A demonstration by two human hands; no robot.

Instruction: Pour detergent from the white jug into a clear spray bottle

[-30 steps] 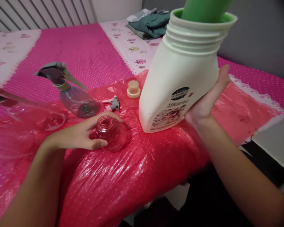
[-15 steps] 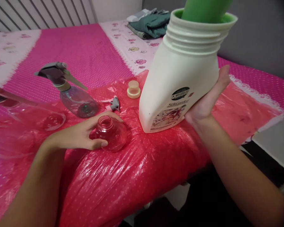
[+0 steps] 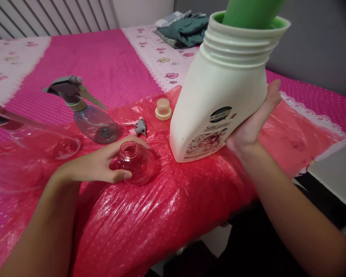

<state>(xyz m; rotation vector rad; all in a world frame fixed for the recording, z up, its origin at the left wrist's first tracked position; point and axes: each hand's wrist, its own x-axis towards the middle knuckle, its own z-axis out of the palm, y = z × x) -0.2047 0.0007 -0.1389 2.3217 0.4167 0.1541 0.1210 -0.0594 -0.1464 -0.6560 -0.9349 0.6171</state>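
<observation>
My left hand (image 3: 106,159) curls its thumb and fingers around a clear, uncapped bottle (image 3: 142,165) with a threaded neck, standing on red plastic sheeting (image 3: 173,207). My right hand (image 3: 249,123) grips the side of a large white jug (image 3: 219,96), which leans to the right with its base low over the sheeting. A green spout (image 3: 250,13) rises from the jug's wide threaded mouth and runs out of view at the top. Behind the clear bottle lie a grey and pink spray trigger (image 3: 140,126) and a cream cap (image 3: 163,109).
A spray bottle with a grey head (image 3: 95,123) stands at the left, and a pink-headed spray bottle (image 3: 57,144) is further left. Folded clothes (image 3: 184,30) lie at the back of the pink bed (image 3: 98,61). A white surface (image 3: 337,173) borders the right edge.
</observation>
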